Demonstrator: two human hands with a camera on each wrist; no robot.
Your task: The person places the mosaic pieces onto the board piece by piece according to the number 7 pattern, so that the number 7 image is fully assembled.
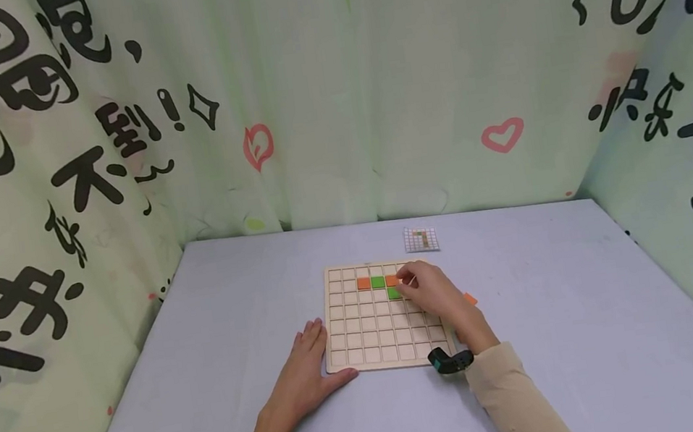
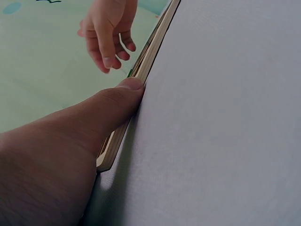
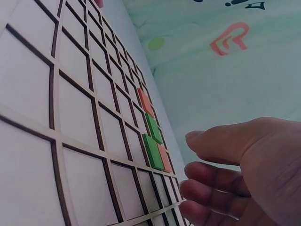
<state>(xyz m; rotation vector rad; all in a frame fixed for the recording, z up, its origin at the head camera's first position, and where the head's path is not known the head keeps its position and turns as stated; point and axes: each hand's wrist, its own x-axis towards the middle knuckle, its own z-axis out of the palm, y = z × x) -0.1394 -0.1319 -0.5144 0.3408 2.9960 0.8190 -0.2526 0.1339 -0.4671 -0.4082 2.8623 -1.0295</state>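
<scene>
A wooden grid board (image 1: 362, 338) lies on the table. Its upper rows hold an orange tile (image 1: 363, 283), a green tile (image 1: 378, 282), a second orange tile (image 1: 391, 281) and, below that one, another green tile (image 1: 394, 293). My left hand (image 1: 302, 375) rests at the board's lower left corner, fingers along the left side and thumb (image 2: 124, 89) against the front edge. Over the board's upper right part is my right hand (image 1: 432, 292), close beside the tiles. Its thumb and loosely bent fingers stand apart with nothing between them in the right wrist view (image 3: 221, 174).
Behind the board lies a small pattern card (image 1: 420, 239) with a coloured grid. Another orange piece (image 1: 470, 298) shows on the table right of the board, partly hidden by my right wrist. A printed curtain (image 1: 316, 88) hangs behind the white table (image 1: 565, 326).
</scene>
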